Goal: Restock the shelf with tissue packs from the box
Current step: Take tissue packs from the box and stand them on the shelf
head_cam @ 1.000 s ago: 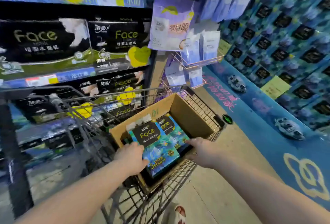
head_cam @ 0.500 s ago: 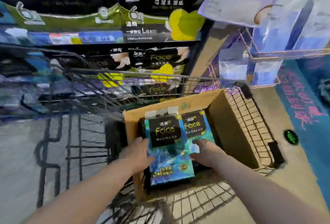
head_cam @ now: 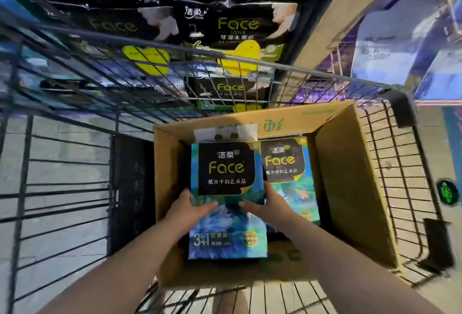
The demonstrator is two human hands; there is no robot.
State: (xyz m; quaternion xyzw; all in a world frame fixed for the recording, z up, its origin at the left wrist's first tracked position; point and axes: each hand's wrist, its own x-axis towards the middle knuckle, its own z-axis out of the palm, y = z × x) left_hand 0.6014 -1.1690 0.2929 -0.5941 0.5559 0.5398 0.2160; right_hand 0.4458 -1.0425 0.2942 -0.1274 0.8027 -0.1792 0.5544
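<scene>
A blue tissue pack [head_cam: 226, 171] with a black "Face" label stands raised in the open cardboard box [head_cam: 350, 178]. My left hand [head_cam: 186, 210] grips its left edge, thumb across the front. My right hand [head_cam: 266, 203] grips its right edge in the same way. A second blue tissue pack [head_cam: 287, 163] lies lower in the box, to the right. The box sits inside a wire shopping cart [head_cam: 400, 188]. Beyond the cart, the shelf [head_cam: 225, 26] holds black "Face" tissue packs.
The cart's wire walls [head_cam: 75, 103] surround the box on the left and far side. A wooden post [head_cam: 332, 16] rises beside the shelf. Pale hanging packs [head_cam: 400, 46] fill the upper right. A green floor marker [head_cam: 447, 192] lies on the tiled floor at the right.
My view has dropped closer over the box. Both hands have closed round the sides of the front pack, and it now stands higher in the box.
</scene>
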